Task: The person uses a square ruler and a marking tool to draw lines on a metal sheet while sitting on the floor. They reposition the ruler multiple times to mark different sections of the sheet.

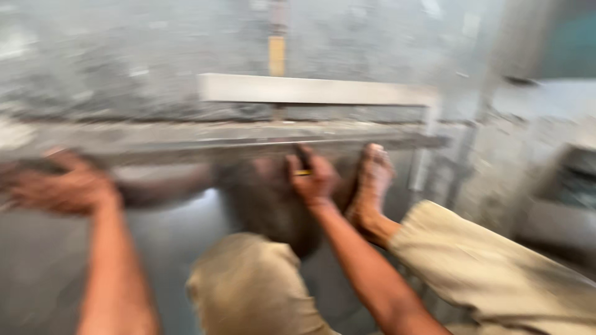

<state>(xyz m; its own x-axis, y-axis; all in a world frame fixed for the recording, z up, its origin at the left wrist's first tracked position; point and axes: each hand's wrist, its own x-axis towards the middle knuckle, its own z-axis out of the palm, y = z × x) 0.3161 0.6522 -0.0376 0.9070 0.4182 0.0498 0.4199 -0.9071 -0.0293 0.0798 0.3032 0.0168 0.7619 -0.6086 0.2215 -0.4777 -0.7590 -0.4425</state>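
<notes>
The right hand point(313, 177) pinches a small dark tool with a yellow band point(302, 166) at the long grey metal bar point(248, 144), whose axis runs nine to three o'clock. The left hand point(59, 186) — blurred, grip unclear — rests at nine o'clock; a bare foot point(371, 186) braces alongside.

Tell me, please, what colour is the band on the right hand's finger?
Yellow-gold, seen in the head view on the right hand, though the band is blurred.
</notes>
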